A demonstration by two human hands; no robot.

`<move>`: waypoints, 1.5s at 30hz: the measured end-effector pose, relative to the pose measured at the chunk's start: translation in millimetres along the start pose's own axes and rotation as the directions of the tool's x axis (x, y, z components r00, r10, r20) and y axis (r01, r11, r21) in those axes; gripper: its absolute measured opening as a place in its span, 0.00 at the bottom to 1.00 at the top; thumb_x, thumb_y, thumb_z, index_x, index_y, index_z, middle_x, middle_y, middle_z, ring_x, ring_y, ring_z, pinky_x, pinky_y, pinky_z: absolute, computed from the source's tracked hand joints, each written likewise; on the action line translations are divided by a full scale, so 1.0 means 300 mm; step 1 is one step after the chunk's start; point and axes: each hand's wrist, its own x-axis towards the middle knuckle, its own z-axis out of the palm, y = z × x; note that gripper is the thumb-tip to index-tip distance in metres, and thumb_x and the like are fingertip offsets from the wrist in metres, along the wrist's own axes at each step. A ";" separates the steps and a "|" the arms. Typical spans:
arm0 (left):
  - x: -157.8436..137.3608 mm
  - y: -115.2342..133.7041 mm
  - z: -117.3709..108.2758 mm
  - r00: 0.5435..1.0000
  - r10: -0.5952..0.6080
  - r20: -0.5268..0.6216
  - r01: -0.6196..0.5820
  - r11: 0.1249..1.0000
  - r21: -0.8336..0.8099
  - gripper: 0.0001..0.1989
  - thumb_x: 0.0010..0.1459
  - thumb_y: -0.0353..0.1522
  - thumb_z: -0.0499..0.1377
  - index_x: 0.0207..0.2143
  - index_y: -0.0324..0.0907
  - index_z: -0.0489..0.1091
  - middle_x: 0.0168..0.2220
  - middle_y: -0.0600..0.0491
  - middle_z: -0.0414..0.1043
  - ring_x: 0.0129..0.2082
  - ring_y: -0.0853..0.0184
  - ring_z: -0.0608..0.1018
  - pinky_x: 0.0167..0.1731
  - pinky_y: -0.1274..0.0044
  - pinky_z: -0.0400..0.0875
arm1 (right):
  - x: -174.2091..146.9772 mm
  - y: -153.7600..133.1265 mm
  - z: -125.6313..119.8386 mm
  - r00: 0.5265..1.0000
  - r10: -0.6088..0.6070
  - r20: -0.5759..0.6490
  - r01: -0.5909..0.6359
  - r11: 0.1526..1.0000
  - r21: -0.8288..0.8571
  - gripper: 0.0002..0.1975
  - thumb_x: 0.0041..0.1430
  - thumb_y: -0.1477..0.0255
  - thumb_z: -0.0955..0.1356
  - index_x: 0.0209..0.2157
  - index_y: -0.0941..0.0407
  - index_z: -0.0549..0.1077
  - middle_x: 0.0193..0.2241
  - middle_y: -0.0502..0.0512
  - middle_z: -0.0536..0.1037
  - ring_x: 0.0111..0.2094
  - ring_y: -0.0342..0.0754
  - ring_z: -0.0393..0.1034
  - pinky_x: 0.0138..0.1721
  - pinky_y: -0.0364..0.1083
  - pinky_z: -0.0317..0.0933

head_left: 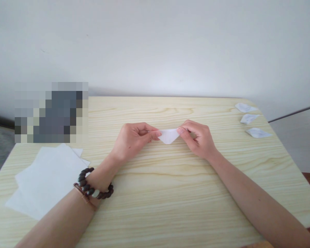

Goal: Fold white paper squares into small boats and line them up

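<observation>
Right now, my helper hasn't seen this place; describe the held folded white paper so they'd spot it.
Over the pale wood-grain table, find the bare left hand and bare right hand. Together they pinch the folded white paper. Unlike the three pointed white paper folds lying at right, it is held.

The left hand [130, 142] and right hand [199, 138] pinch a small folded paper [168, 135] by its ends. On the table [157, 203], three folded bits [257, 132] lie at the right and white sheets [50, 182] at the left.
</observation>
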 end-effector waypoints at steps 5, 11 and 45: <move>0.000 0.004 0.004 0.999 0.002 -0.042 -0.001 1.000 0.025 0.14 0.52 0.41 0.64 0.27 0.38 0.77 0.23 0.52 0.78 0.21 0.70 0.75 0.20 0.81 0.67 | 0.000 -0.002 -0.003 0.999 0.035 0.010 -0.035 0.999 0.013 0.14 0.64 0.71 0.63 0.23 0.56 0.66 0.19 0.48 0.65 0.23 0.41 0.60 0.25 0.43 0.54; -0.001 0.006 0.000 0.999 -0.012 -0.035 0.012 1.000 -0.002 0.14 0.52 0.41 0.65 0.25 0.39 0.74 0.24 0.52 0.79 0.22 0.70 0.76 0.21 0.81 0.67 | 0.000 0.005 -0.009 0.995 0.079 0.059 -0.083 0.995 0.056 0.14 0.64 0.70 0.63 0.23 0.56 0.67 0.20 0.48 0.66 0.22 0.40 0.59 0.24 0.42 0.53; -0.008 -0.028 0.009 0.889 0.412 0.198 -0.453 0.852 0.263 0.09 0.55 0.33 0.64 0.39 0.42 0.72 0.37 0.53 0.75 0.26 0.74 0.71 0.22 0.83 0.62 | -0.012 0.015 0.007 0.974 0.205 0.096 -0.222 0.952 0.213 0.06 0.61 0.69 0.67 0.35 0.55 0.75 0.29 0.51 0.79 0.24 0.40 0.69 0.23 0.39 0.62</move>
